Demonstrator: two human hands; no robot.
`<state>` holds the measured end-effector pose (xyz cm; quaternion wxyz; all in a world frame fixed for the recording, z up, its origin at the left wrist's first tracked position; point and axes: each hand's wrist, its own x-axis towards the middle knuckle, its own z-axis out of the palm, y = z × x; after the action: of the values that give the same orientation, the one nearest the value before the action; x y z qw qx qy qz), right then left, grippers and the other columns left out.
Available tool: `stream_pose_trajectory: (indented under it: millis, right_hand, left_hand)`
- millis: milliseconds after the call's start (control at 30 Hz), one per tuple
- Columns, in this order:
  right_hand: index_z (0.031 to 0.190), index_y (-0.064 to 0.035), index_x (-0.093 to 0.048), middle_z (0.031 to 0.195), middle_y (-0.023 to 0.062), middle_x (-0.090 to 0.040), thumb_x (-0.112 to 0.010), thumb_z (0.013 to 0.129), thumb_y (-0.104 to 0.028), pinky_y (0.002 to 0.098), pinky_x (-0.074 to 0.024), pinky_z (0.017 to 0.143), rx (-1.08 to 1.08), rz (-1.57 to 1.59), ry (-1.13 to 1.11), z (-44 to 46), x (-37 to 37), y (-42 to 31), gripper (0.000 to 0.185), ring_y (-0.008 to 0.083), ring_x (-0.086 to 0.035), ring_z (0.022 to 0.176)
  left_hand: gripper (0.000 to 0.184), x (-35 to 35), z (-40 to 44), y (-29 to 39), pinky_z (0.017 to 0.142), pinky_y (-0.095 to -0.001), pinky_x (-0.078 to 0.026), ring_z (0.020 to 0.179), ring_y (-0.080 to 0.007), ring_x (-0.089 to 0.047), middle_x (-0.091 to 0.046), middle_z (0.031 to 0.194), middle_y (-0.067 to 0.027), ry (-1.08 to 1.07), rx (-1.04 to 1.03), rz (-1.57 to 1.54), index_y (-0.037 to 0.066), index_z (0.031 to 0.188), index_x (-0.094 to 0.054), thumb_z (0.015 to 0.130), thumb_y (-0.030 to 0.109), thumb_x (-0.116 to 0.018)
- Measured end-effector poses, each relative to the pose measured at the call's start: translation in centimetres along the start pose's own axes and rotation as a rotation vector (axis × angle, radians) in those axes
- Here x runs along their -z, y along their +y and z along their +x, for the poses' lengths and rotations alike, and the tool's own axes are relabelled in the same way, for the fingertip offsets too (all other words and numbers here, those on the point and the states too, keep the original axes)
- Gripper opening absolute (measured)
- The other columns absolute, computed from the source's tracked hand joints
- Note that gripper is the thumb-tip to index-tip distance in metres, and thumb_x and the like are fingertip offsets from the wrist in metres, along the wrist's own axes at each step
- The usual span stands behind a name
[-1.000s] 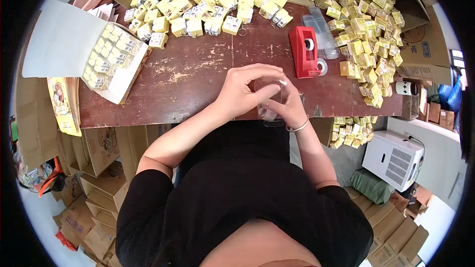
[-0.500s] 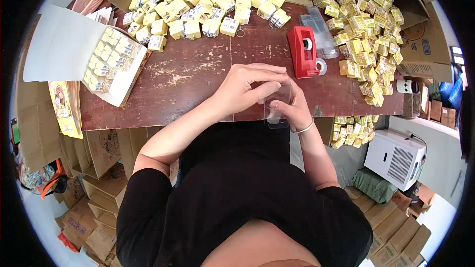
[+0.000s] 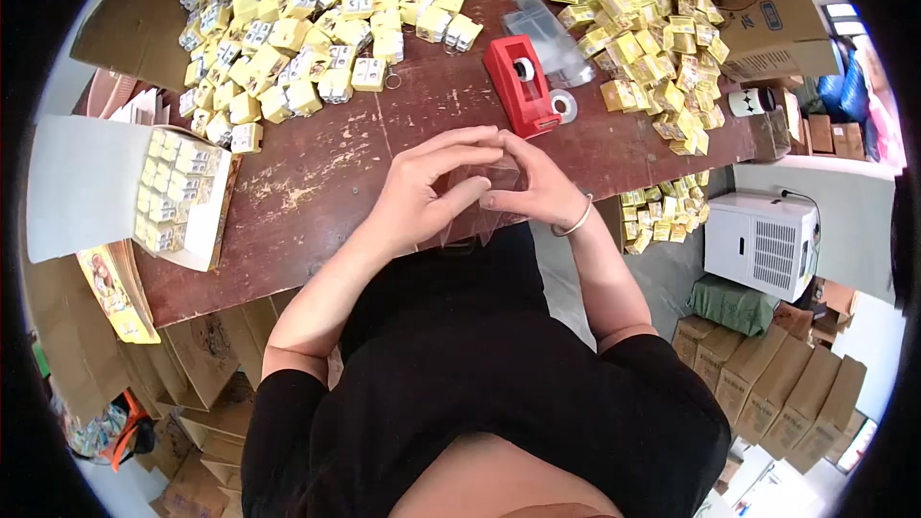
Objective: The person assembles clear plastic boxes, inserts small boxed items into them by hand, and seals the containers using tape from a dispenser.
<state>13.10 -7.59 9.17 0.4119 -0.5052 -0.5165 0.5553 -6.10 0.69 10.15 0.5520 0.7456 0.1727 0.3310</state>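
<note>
Both hands meet over the table's front edge around a clear plastic box [image 3: 472, 218]. My left hand [image 3: 427, 187] curves over its left side, thumb pressed toward it. On the other side my right hand [image 3: 534, 184] grips it between thumb and fingers, a bangle at the wrist. The fingertips of the two hands touch at the top. Just beyond them stands a red tape dispenser [image 3: 519, 86], with a loose tape roll [image 3: 563, 105] beside it. Clear plastic packaging [image 3: 549, 38] lies behind the dispenser.
Yellow-and-white cubes [image 3: 288, 34] are heaped at the back left, yellow wrapped boxes [image 3: 652, 48] at the right. An open white box [image 3: 203, 230] of cubes stands at the left, above printed yellow cards [image 3: 117, 293]. A white appliance [image 3: 761, 245] is at the right below the table.
The view has turned, so the table appears tilted and its items shifted left. My hands stay on the clear box, which is now squared out more between them.
</note>
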Motion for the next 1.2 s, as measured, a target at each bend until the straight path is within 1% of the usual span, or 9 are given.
stream_pose_trajectory:
  millis: [133, 267, 433, 500, 600, 800, 1067, 1133, 1200]
  right_hand:
    - [0.118, -0.0027, -0.049, 0.111, 0.0108, -0.058, -0.066, 0.08, 0.001, 0.0229, -0.051, 0.067, 0.109, 0.538, 0.122, -1.5, 3.2, -0.9, 0.043, 0.0154, -0.061, 0.091]
    - [0.125, -0.0015, -0.046, 0.122, 0.0202, -0.056, -0.062, 0.08, 0.007, 0.028, -0.054, 0.061, 0.221, 0.824, 0.353, -1.9, 2.2, 0.5, 0.049, 0.0269, -0.064, 0.099]
    - [0.125, -0.0067, -0.044, 0.12, 0.0129, -0.059, -0.07, 0.078, 0.002, 0.0318, -0.0519, 0.082, 0.043, 0.262, 0.35, -3.3, 2.5, 0.9, 0.054, 0.0195, -0.061, 0.099]
    - [0.115, -0.0053, -0.053, 0.11, 0.01, -0.063, -0.07, 0.076, 0.006, 0.0293, -0.0514, 0.081, 0.082, 0.132, 0.769, -4.7, 8.4, 2.3, 0.044, 0.0171, -0.062, 0.093]
    - [0.088, -0.004, -0.057, 0.109, 0.0126, -0.066, -0.076, 0.074, -0.006, 0.0337, -0.0506, 0.082, 0.08, -1.039, 1.257, -9.4, 20.5, 6.5, 0.023, 0.0236, -0.062, 0.096]
    - [0.106, -0.013, -0.053, 0.109, 0.01, -0.062, -0.08, 0.07, -0.017, 0.042, -0.0471, 0.09, -0.427, -1.36, 0.961, -9.7, 27.4, 7.2, 0.045, 0.0336, -0.054, 0.108]
    - [0.121, -0.0041, -0.056, 0.113, 0.0116, -0.06, -0.077, 0.07, -0.01, 0.0339, -0.0469, 0.089, 0.182, -1.218, 0.961, -10.2, 20.9, 4.1, 0.055, 0.0261, -0.059, 0.103]
    - [0.12, -0.0034, -0.049, 0.112, 0.011, -0.06, -0.071, 0.072, 0.007, 0.0319, -0.0493, 0.09, 0.217, -0.396, 0.9, -8.3, 15.8, 4.5, 0.054, 0.0196, -0.06, 0.102]
    - [0.119, -0.0035, -0.043, 0.113, 0.0099, -0.057, -0.068, 0.073, 0.011, 0.0306, -0.0493, 0.091, 0.267, -0.261, 0.739, -5.7, 10.0, 4.0, 0.055, 0.0175, -0.059, 0.104]
  left_hand:
    - [0.049, 2.4, 1.8, -1.9, 0.113, -0.0399, -0.031, 0.132, -0.0296, -0.044, -0.047, 0.141, -0.0192, 0.306, 0.176, -0.606, -0.002, 0.144, -0.034, 0.098, 0.013, -0.044]
    - [0.077, -2.5, 1.0, -3.2, 0.113, -0.0443, -0.03, 0.136, -0.0317, -0.039, -0.04, 0.145, -0.0201, 0.163, 0.239, -0.653, 0.007, 0.148, -0.029, 0.08, 0.007, -0.066]
    - [0.056, -5.5, 1.4, -3.6, 0.106, -0.0483, -0.038, 0.129, -0.0325, -0.046, -0.047, 0.138, -0.0205, 0.169, 0.276, -0.895, 0.006, 0.128, -0.045, 0.081, 0.022, -0.072]
    - [0.045, -3.5, 0.7, -4.7, 0.103, -0.0488, -0.041, 0.125, -0.0334, -0.049, -0.051, 0.133, -0.0204, 0.156, 0.272, -1.003, 0.007, 0.121, -0.048, 0.084, 0.025, -0.067]
    - [0.045, -1.2, -0.5, -4.6, 0.097, -0.0426, -0.045, 0.118, -0.0283, -0.054, -0.055, 0.123, -0.0169, 0.156, 0.425, -1.028, 0.009, 0.117, -0.049, 0.082, 0.032, -0.067]
    - [0.051, -1.6, -1.5, -5.6, 0.103, -0.0434, -0.042, 0.118, -0.0292, -0.054, -0.053, 0.129, -0.0208, 0.128, 0.384, -1.15, 0.009, 0.12, -0.049, 0.084, 0.04, -0.07]
    - [0.052, 0.5, -4.7, -6.6, 0.107, -0.04, -0.037, 0.123, -0.0304, -0.05, -0.051, 0.134, -0.0211, 0.106, 0.448, -1.104, 0.013, 0.121, -0.05, 0.083, 0.042, -0.071]
    - [0.053, 0.8, -5.0, -7.3, 0.106, -0.0406, -0.037, 0.125, -0.0307, -0.049, -0.055, 0.13, -0.017, 0.128, 0.477, -1.092, 0.016, 0.122, -0.049, 0.082, 0.042, -0.072]
    - [0.057, 0.7, -5.2, -7.2, 0.103, -0.0411, -0.037, 0.125, -0.0314, -0.049, -0.056, 0.127, -0.0145, 0.163, 0.562, -1.037, 0.016, 0.126, -0.046, 0.081, 0.038, -0.073]
